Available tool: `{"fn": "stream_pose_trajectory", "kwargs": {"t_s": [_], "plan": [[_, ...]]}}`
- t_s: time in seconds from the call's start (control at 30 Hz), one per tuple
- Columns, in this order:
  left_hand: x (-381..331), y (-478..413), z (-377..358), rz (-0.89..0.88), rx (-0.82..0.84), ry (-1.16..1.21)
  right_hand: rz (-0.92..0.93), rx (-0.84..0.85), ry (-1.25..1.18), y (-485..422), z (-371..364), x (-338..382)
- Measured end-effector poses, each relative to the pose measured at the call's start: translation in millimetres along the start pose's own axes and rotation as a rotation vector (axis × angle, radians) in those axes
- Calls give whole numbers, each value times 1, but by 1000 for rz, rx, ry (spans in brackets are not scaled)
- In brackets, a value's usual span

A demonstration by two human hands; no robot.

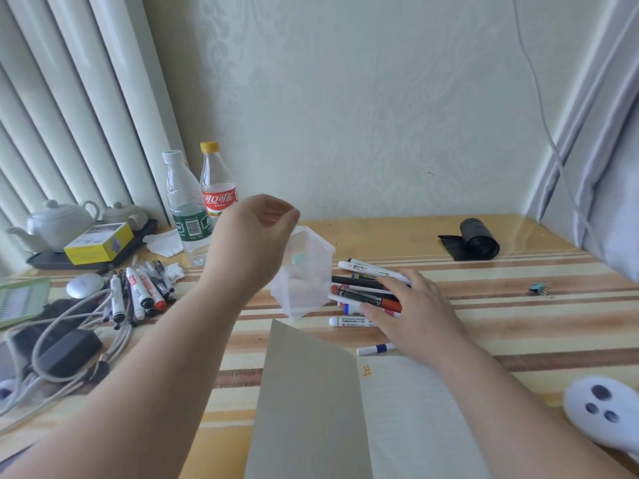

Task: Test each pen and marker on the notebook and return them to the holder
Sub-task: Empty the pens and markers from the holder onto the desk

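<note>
A translucent plastic holder (307, 271) stands tilted on its lower corner at the table's middle. My left hand (252, 243) is at its upper left rim with fingers curled round it. My right hand (411, 312) grips a bundle of markers (363, 288), red, black and white, whose ends touch the holder's right side. A white marker (349, 321) and a small blue-and-white pen (375, 349) lie loose beside that hand. The notebook (415, 426) lies open in front, its grey cover (304, 392) folded left and an orange mark (367, 371) on the page. More markers (145, 288) are piled at the left.
Two plastic bottles (200, 202) stand behind the holder. A teapot tray (45, 261) with a yellow box (98, 243) sits far left, above cables and a charger (65, 347). A black bag roll (477, 240) and a binder clip (539, 288) lie right. A white controller (601, 413) is near right.
</note>
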State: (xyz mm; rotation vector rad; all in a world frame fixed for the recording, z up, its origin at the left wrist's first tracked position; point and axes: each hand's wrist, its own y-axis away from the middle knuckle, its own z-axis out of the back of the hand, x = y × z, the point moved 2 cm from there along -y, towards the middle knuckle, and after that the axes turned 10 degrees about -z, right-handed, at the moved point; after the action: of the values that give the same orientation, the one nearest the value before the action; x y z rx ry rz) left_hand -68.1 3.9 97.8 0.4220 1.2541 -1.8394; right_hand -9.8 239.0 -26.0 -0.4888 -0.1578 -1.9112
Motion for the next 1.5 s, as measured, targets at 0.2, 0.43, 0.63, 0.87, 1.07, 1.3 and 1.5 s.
{"fn": "stream_pose_trajectory", "kwargs": {"t_s": [0.2, 0.43, 0.63, 0.87, 1.07, 1.3, 1.5], "plan": [[-32, 97, -12, -164, 780, -229, 22, -14, -127, 6, 6, 0], [20, 132, -27, -200, 891, -384, 206, -153, -111, 9, 19, 3], [37, 130, -38, -195, 841, -358, 175, -55, 1, 12, 23, 7], [42, 120, -44, -93, 833, -269, 88, 50, 128, 14, 24, 12], [54, 114, -37, -140, 801, -321, 45, 92, 21, 13, 62, 8], [54, 119, -50, -241, 778, -295, -81, 84, -100, -84, 87, -17], [55, 118, -52, -290, 806, -295, -178, 259, -45, -118, 30, -19]]}}
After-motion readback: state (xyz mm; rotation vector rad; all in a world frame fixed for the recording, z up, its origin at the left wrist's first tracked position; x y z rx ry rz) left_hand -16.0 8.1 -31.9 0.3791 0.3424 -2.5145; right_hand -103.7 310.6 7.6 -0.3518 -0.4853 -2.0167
